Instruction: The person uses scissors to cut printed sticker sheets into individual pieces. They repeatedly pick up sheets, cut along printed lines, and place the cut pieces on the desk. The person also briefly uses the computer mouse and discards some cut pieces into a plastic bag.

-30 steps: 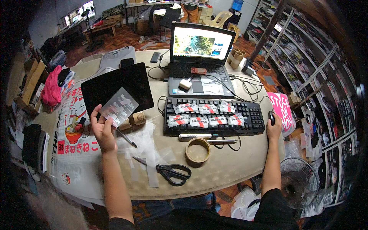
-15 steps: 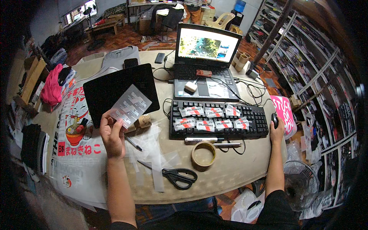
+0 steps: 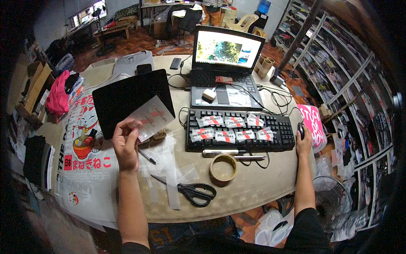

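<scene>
Near us the desk curved at its edge, and open surface stretched from the scissors toward our right hand, curled over a mouse. Our left hand pinched a printed clear sheet before the black panel. Behind the laptop, we saw reddish floor.

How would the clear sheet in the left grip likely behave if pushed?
The clear sheet probably flexes but isn't limp: it extends nearly flat from the left grip. It looks thin, so likely light; its sheen hints at slipperiness.
</scene>
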The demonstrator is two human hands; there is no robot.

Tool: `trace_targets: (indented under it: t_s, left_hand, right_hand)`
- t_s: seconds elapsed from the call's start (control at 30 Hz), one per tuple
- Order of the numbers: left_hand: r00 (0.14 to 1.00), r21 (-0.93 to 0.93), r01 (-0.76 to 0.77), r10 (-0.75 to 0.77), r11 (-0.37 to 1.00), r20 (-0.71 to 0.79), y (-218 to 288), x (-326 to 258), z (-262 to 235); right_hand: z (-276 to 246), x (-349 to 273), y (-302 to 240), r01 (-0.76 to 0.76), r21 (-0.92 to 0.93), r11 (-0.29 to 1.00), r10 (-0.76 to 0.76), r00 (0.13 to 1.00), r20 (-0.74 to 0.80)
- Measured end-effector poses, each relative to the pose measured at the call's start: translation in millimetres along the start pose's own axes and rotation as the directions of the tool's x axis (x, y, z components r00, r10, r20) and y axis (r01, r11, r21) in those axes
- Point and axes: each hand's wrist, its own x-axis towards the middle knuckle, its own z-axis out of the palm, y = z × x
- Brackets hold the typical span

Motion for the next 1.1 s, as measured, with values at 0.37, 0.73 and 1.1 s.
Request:
trace_targets:
  t_s: [0.37,0.73,1.1]
  left_hand:
    - [1.0,0.02,-0.005,0.005,1.0,-0.009,-7.5,-1.9,-2.7]
    - [0.999,-0.01,0.011,-0.011,1.0,-0.032,-5.4,-4.3,-1.0]
    - [0.998,-0.007,0.049,-0.049,0.999,-0.04,-12.1,-4.8,-2.1]
  right_hand:
    - [3.7,-0.2,3.1,-0.004,-0.009,1.0,0.004,1.0,0.0]
    - [3.8,0.9,6.5,0.013,0.016,1.0,-0.013,1.0,0.003]
    - [4.4,0.6,7.9,0.011,-0.003,1.0,-0.011,1.0,-0.027]
